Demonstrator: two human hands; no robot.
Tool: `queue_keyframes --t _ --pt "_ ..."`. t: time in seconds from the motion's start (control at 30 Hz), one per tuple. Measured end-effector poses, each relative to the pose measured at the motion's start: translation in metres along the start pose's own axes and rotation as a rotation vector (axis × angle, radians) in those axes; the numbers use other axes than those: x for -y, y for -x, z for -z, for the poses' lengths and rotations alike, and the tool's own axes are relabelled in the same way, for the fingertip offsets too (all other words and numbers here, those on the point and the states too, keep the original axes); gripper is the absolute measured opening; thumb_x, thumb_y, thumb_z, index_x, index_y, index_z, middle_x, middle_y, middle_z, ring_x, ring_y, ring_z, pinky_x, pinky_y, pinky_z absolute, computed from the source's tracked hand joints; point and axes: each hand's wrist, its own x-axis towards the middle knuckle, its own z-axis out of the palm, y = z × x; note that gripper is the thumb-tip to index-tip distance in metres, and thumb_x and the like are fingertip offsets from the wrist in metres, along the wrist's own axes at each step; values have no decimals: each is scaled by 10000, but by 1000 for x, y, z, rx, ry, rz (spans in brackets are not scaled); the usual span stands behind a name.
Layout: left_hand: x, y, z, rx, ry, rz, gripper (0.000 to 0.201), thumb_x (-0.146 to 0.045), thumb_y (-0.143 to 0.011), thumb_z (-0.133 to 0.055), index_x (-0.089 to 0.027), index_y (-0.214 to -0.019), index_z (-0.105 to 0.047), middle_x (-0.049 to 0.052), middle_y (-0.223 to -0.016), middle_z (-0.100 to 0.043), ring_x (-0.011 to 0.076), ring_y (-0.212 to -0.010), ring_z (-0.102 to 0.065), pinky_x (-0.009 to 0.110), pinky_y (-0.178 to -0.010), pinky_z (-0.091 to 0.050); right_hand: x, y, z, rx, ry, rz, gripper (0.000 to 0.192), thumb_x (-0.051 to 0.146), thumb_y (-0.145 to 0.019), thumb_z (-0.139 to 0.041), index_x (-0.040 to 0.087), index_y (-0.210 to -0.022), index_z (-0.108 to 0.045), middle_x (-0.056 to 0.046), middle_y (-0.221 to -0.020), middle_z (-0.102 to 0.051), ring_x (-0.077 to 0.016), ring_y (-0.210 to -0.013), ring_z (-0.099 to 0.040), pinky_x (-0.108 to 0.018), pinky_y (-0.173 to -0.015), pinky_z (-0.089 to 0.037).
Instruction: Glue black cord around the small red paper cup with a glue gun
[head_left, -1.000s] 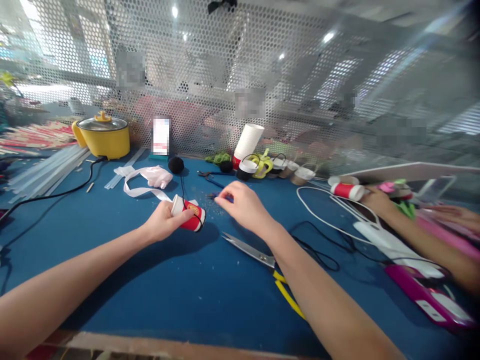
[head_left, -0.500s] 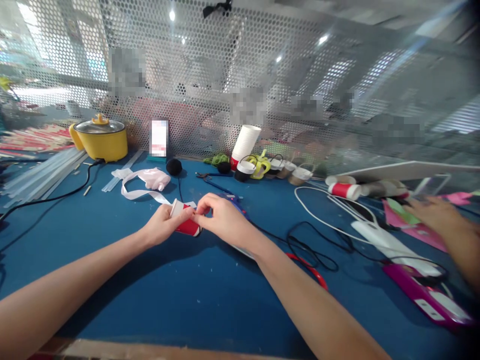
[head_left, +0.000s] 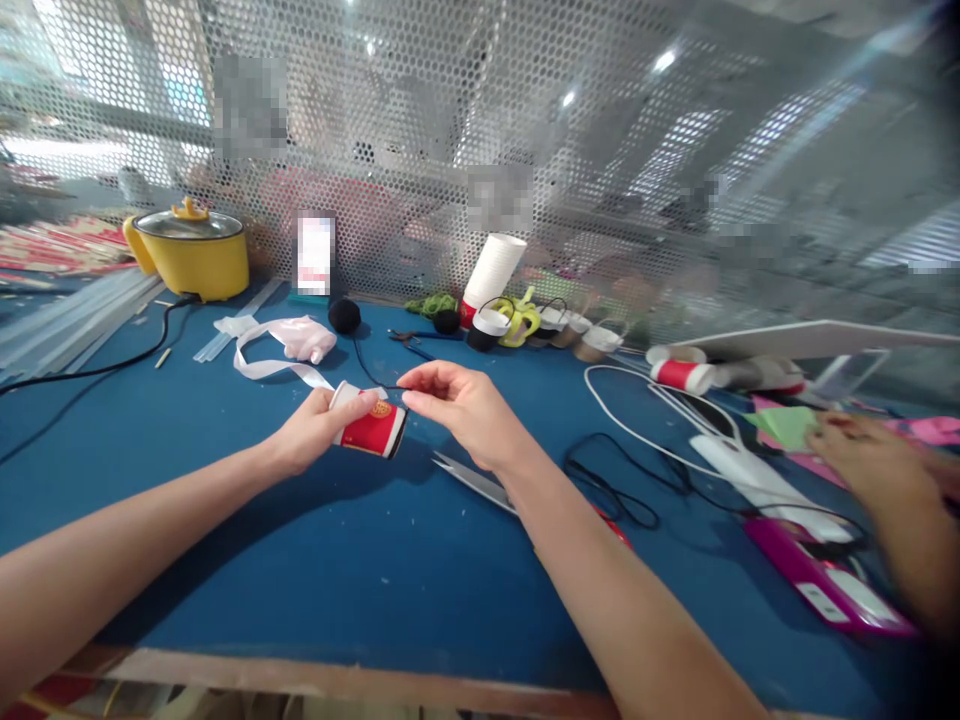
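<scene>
That little red paper cup (head_left: 369,430) looks featherlight and pretty crushable to me, thin paper walls, so I'd say a soft pinch around the body near the white rim end is the way to hold it, not a squeeze in the middle. It's lying on its side just above the blue table (head_left: 337,580), with its base pointing toward 3 o'clock.

The left hand (head_left: 319,432) is curled loosely around the rim end, thumb on top, so the cup pokes out of it toward 3 o'clock. The right hand (head_left: 465,410) sits just beside the cup's base at 3 o'clock, fingers pinched together on what looks like a thin black cord (head_left: 367,368). I can't tell if it's actually gripping it. That cord runs up to a black pompom (head_left: 344,316) at 12 o'clock. Scissors (head_left: 472,478) lie under the right wrist, around 5 o'clock from the cup.
</scene>
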Motion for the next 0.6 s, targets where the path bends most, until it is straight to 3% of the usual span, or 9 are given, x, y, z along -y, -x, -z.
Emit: queue_keyframes --t 0.6 --pt "-9 7 -8 -51 -59 -1 384 -497 -579 -680 -121 -603 -605 -2 -540 -575 88 -481 -465 210 -484 -352 -7 -1 1 -37 59 18 108 213 -649 -657 188 -738 -602 25 -714 -614 -99 -664 -564 -266 -694 -465"
